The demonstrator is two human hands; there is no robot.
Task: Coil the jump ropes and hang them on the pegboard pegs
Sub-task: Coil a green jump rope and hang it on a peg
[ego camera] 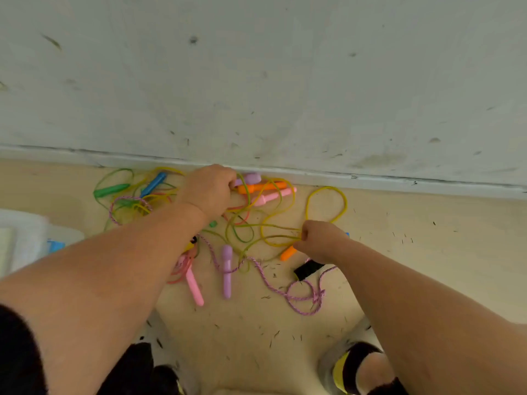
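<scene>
Several tangled ropes (227, 269) sprawl across the floor (427, 252) against a scuffed wall (256, 81). The left grip (208, 189) curls around the end of a purple handle (251, 178) by the wall; the right grip (319, 240) pinches strands of yellow cord (346, 205), an orange handle (288, 253) just beside it.
</scene>
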